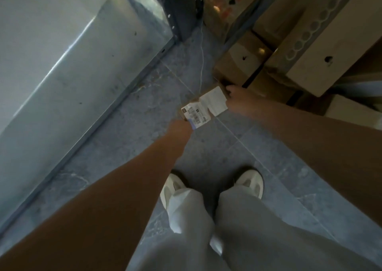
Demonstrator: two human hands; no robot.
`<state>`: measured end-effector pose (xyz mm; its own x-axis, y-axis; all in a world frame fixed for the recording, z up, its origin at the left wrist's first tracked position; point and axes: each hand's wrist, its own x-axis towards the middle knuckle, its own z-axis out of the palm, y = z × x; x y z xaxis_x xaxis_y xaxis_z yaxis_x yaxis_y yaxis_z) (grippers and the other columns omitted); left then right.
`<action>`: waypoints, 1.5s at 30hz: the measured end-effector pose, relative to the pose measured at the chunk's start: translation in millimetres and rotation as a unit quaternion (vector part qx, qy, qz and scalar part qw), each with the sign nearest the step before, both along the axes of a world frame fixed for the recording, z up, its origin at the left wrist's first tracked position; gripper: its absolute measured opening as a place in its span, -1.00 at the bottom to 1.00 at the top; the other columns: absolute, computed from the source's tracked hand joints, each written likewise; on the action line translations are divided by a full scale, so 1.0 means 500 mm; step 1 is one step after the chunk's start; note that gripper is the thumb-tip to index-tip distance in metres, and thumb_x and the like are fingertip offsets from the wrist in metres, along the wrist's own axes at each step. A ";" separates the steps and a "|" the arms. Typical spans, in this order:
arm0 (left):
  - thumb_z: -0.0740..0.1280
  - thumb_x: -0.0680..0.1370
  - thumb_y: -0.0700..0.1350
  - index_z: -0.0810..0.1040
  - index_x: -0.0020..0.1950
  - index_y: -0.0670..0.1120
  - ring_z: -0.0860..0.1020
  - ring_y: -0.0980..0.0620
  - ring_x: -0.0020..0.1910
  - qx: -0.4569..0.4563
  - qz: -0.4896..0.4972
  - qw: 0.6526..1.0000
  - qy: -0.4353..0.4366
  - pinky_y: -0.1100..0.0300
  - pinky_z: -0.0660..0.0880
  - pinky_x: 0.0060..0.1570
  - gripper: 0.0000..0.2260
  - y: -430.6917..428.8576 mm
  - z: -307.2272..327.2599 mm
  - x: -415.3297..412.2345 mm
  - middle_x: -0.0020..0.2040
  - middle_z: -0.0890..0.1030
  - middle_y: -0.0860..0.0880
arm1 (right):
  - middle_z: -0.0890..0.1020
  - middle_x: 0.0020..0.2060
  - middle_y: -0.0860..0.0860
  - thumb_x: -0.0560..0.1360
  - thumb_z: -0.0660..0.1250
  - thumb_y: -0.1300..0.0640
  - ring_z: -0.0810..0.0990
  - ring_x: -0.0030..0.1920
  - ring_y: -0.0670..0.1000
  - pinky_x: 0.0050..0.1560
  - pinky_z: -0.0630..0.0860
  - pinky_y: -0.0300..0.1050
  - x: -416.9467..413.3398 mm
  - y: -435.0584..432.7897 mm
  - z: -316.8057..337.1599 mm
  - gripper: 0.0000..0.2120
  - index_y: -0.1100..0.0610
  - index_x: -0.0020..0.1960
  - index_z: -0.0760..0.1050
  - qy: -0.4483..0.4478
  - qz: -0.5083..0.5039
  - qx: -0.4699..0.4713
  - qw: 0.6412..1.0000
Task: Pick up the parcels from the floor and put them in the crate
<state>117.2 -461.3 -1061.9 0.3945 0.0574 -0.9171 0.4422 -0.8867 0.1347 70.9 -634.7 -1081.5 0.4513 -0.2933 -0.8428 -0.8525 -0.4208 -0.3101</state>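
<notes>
The parcel lies low over the grey floor, just ahead of the shoes, a flat brown packet with two white labels on its top face. Its long axis runs on a slant, from near-left up to far-right, and a hand sits at each end of that axis. The left hand is at the near-left corner, beside the barcode label; the right hand is at the far-right corner, beside the plain label, close against the boxes stacked there. Both hands touch the parcel, and both look closed on its edges, though the fingers curl out of sight under it (so how firm each hold is, I cannot tell). Whether the parcel rests on the tiles or is just clear of them is also unclear.

The lift looks to turn on that slanted axis: with one hand at each short end, the parcel should come up level if both rise together. The right end is hemmed in by the boxes, so that side likely wants to draw back toward the body first. No crate is in view.
</notes>
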 end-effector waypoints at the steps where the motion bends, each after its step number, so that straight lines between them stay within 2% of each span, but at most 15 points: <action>1: 0.15 0.67 -0.19 0.41 0.40 -0.27 0.46 -0.15 0.32 -0.005 0.026 1.000 0.011 0.14 0.40 0.21 -0.67 -0.004 0.002 -0.001 0.34 0.49 -0.22 | 0.44 0.37 0.14 0.58 0.17 0.21 0.44 0.34 0.19 0.32 0.44 0.09 0.006 0.001 -0.004 -0.52 0.12 0.49 0.29 0.005 -0.018 0.004 1.000; 3: 0.16 0.67 -0.20 0.43 0.39 -0.27 0.47 -0.16 0.29 -0.033 0.074 0.997 0.007 0.07 0.40 0.30 -0.68 -0.009 0.013 0.008 0.33 0.50 -0.23 | 0.46 0.35 0.16 0.58 0.17 0.25 0.46 0.32 0.19 0.22 0.47 -0.04 0.015 0.007 0.007 -0.56 0.16 0.46 0.35 0.003 -0.067 0.003 0.998; 7: 0.15 0.61 -0.32 0.51 0.34 -0.19 0.52 0.01 0.06 -0.113 0.109 0.988 -0.006 0.27 0.46 -0.10 -0.67 0.012 0.110 0.016 0.22 0.59 -0.11 | 0.50 0.28 0.10 0.58 0.18 0.26 0.49 0.22 0.13 0.06 0.46 -0.10 0.007 0.007 0.105 -0.61 0.10 0.40 0.36 -0.034 -0.160 0.002 0.987; 11: 0.17 0.60 -0.32 0.49 0.09 0.00 0.50 0.21 -0.15 -0.159 0.112 0.977 -0.090 0.31 0.44 -0.23 -0.75 0.018 0.288 0.020 -0.12 0.56 0.15 | 0.45 0.06 0.03 0.53 0.18 0.34 0.44 -0.01 0.02 -0.01 0.51 -0.06 -0.013 0.004 0.290 -0.63 0.13 0.32 0.37 -0.084 -0.249 0.028 0.964; 14: 0.20 0.62 -0.28 0.51 0.20 -0.06 0.60 0.06 0.04 -0.219 0.104 0.963 -0.117 0.19 0.58 0.00 -0.78 -0.011 0.467 0.036 0.06 0.63 0.03 | 0.47 0.01 0.06 0.55 0.17 0.37 0.52 -0.01 0.07 -0.14 0.58 -0.06 -0.013 -0.016 0.479 -0.79 0.13 0.11 0.37 -0.098 -0.315 0.041 0.943; 17: 0.26 0.62 -0.22 0.49 0.18 -0.05 0.59 0.16 -0.08 -0.298 0.103 0.935 -0.160 0.39 0.50 -0.27 -0.84 -0.064 0.691 0.067 0.00 0.62 0.03 | 0.50 0.19 0.18 0.57 0.18 0.34 0.54 0.19 0.20 -0.14 0.57 -0.07 -0.023 -0.050 0.700 -0.71 0.19 0.28 0.34 -0.109 -0.386 0.048 0.915; 19: 0.31 0.60 -0.22 0.49 0.21 -0.07 0.58 0.24 -0.17 -0.343 0.082 0.919 -0.177 0.45 0.42 -0.35 -0.80 -0.098 0.851 0.093 0.00 0.62 0.02 | 0.55 0.15 0.17 0.57 0.15 0.32 0.57 0.12 0.16 -0.27 0.53 -0.16 -0.034 -0.065 0.853 -0.70 0.19 0.30 0.36 -0.136 -0.427 0.048 0.893; 21: 0.33 0.53 -0.33 0.48 0.22 -0.03 0.59 0.17 -0.06 -0.381 0.008 0.906 -0.185 0.34 0.46 -0.20 -0.68 -0.119 1.003 0.120 0.10 0.61 -0.04 | 0.60 0.03 0.14 0.58 0.14 0.33 0.60 -0.05 0.08 -0.31 0.52 -0.19 -0.044 -0.072 0.997 -0.70 0.22 0.28 0.41 -0.160 -0.444 0.056 0.880; 24: 0.30 0.43 -0.49 0.47 0.24 0.00 0.56 0.01 0.10 -0.422 -0.046 0.881 -0.209 0.25 0.48 -0.06 -0.49 -0.129 1.203 0.155 0.19 0.59 -0.08 | 0.64 -0.01 0.15 0.59 0.11 0.35 0.61 -0.20 0.01 -0.28 0.54 -0.20 -0.040 -0.072 1.186 -0.70 0.20 0.24 0.46 -0.202 -0.438 0.083 0.872; 28: 0.37 0.38 -0.48 0.49 0.26 0.02 0.58 0.35 -0.08 -0.434 -0.036 0.850 -0.296 0.54 0.44 -0.23 -0.44 -0.113 1.418 0.139 0.07 0.59 0.10 | 0.64 0.06 0.16 0.57 0.16 0.39 0.66 -0.11 0.01 -0.27 0.56 -0.28 -0.037 -0.069 1.395 -0.68 0.21 0.28 0.46 -0.279 -0.367 0.112 0.880; 30: 0.41 0.38 -0.46 0.46 0.33 -0.01 0.55 0.36 0.00 -0.442 -0.007 0.827 -0.346 0.57 0.42 -0.18 -0.40 -0.080 1.492 0.105 0.14 0.57 0.10 | 0.61 0.07 0.15 0.54 0.21 0.43 0.64 -0.11 -0.01 -0.30 0.56 -0.32 -0.038 -0.065 1.478 -0.65 0.17 0.27 0.44 -0.317 -0.337 0.123 0.878; 35: 0.47 0.42 -0.38 0.33 0.46 -0.12 0.47 0.08 0.29 -0.439 -0.004 0.780 -0.446 0.34 0.45 0.19 -0.34 0.020 1.610 0.008 0.34 0.50 -0.05 | 0.60 -0.01 0.05 0.55 0.31 0.33 0.63 -0.04 0.00 -0.20 0.60 -0.23 -0.086 -0.027 1.632 -0.77 0.09 0.13 0.44 -0.372 -0.241 0.172 0.880; 39: 0.47 0.47 -0.25 0.24 0.51 -0.03 0.42 0.10 0.36 -0.415 0.045 0.745 -0.521 0.22 0.39 0.29 -0.32 0.106 1.667 -0.053 0.38 0.45 0.02 | 0.57 0.20 0.04 0.60 0.26 -0.03 0.60 0.19 0.08 0.16 0.59 -0.03 -0.116 0.040 1.716 -0.66 0.07 0.32 0.41 -0.410 -0.142 0.200 0.878; 42: 0.50 0.44 -0.29 0.28 0.48 -0.04 0.45 0.07 0.36 -0.398 0.139 0.703 -0.573 0.18 0.42 0.31 -0.31 0.177 1.703 -0.099 0.35 0.49 -0.02 | 0.60 0.11 0.02 0.59 0.26 -0.05 0.66 0.05 0.01 -0.02 0.63 -0.17 -0.126 0.115 1.754 -0.75 0.03 0.21 0.45 -0.410 -0.094 0.249 0.872; 45: 0.51 0.42 -0.29 0.38 0.39 -0.01 0.48 0.13 0.31 -0.356 0.176 0.678 -0.618 0.16 0.47 0.30 -0.40 0.270 1.734 -0.144 0.26 0.55 0.04 | 0.63 0.14 0.11 0.57 0.32 -0.05 0.69 0.02 0.06 0.12 0.62 -0.05 -0.125 0.205 1.773 -0.61 0.15 0.29 0.42 -0.386 -0.033 0.269 0.882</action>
<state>45.3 -326.2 -194.9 0.9641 0.0644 0.2578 -0.2318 -0.2700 0.9345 8.5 -532.3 -195.1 0.9481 0.0081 -0.3177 -0.3178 0.0077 -0.9481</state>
